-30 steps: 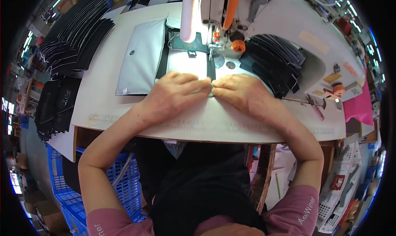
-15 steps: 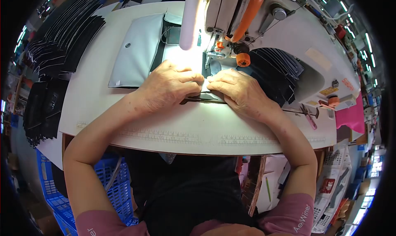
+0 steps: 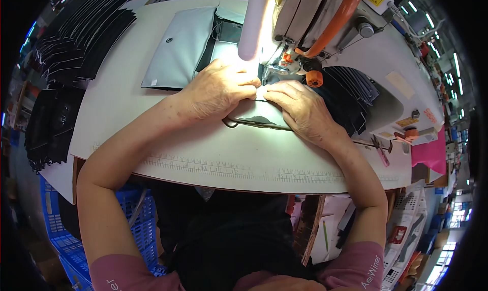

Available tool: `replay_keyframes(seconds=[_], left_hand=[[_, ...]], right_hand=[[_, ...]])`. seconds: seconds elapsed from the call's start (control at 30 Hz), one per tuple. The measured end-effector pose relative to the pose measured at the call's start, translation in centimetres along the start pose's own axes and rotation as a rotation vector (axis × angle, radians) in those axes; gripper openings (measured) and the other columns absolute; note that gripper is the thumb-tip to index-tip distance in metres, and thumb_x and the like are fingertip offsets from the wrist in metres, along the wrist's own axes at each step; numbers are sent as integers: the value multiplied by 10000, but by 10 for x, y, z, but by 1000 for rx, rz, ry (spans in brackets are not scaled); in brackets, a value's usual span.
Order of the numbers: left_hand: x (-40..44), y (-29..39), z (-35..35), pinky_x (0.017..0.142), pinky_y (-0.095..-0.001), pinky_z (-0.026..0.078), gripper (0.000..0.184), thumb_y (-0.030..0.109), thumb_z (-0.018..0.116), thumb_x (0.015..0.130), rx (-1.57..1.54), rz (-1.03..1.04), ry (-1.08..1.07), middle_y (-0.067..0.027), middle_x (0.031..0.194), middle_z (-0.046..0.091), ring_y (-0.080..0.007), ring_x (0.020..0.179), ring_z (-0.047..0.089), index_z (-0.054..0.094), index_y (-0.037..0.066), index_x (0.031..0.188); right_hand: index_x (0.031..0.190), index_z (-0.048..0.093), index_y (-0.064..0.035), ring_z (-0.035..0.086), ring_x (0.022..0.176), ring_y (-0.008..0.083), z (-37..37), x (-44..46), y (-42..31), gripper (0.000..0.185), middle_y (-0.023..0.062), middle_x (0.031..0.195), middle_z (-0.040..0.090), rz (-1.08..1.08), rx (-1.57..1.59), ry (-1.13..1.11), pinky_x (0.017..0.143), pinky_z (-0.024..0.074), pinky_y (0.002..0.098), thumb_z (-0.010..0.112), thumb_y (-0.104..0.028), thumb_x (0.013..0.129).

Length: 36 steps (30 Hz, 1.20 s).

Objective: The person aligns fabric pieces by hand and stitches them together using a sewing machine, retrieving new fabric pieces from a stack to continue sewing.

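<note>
Both hands lie on a light grey and black fabric piece [image 3: 262, 113] under the sewing machine head [image 3: 284, 57]. My left hand [image 3: 221, 87] has its fingers curled and pressed together on the piece, left of the machine's foot. Close beside it, my right hand [image 3: 297, 105] pinches the piece's edge with bent fingers. The fingertips nearly meet just in front of the foot. A grey flap with a metal eyelet [image 3: 180, 47] lies flat to the left. The piece's dark near edge shows between and below the hands.
Stacks of black pieces stand left [image 3: 91, 37] and under the machine arm [image 3: 345, 98]. A printed ruler [image 3: 213, 168] runs along the table's front. Pink-handled snips [image 3: 382, 154] lie at the right. A blue basket [image 3: 137, 225] sits below the table.
The fabric piece has moved toward the table's front, so more of its near edge shows. Both hands stay on it, fingers more bent. The camera view has shifted.
</note>
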State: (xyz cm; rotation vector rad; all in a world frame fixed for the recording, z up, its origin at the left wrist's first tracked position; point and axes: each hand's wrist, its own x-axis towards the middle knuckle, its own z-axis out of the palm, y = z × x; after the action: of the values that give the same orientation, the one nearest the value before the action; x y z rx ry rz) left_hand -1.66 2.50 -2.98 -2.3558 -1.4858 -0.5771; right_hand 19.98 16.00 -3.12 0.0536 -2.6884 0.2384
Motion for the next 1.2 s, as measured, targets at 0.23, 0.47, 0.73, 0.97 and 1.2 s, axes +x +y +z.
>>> replay_keyframes(seconds=[0.23,0.47,0.73,0.97,1.2], left_hand=[[5,-10,8,880,-336,444,34,146,663,887,19,-4,70,38,1174,671,-139,1040,618,683,142,914],[6,-17,13,923,-355,456,78,120,681,876,-1,-56,59,23,1133,686,-161,1019,630,699,129,952],[9,-35,23,828,-337,427,115,135,676,844,-42,4,214,33,1032,657,-192,922,604,668,170,954],[8,-33,26,831,-344,428,143,125,681,821,-56,-23,183,13,1041,664,-200,922,603,676,170,956],[8,-24,18,882,-357,448,216,46,670,764,-109,4,176,-5,1039,673,-219,914,605,682,143,957]], right_hand=[[1224,631,-77,601,1026,234,1,-3,-1,421,45,1208,620,112,-58,-62,894,487,348,590,6,814],[1236,619,-38,583,1110,256,-6,-5,-8,428,82,1240,615,50,-138,-41,979,463,369,592,3,810],[1226,621,-25,573,1160,281,-11,-9,-17,407,110,1252,619,-9,-138,-28,1023,455,389,598,-1,820],[1202,625,-28,575,1168,297,-7,-14,-15,379,111,1256,620,-10,-105,-20,1019,454,397,611,-24,823],[1198,623,-33,575,1170,302,-7,-15,-15,362,109,1261,621,30,-72,-50,1013,456,398,607,-39,836]])
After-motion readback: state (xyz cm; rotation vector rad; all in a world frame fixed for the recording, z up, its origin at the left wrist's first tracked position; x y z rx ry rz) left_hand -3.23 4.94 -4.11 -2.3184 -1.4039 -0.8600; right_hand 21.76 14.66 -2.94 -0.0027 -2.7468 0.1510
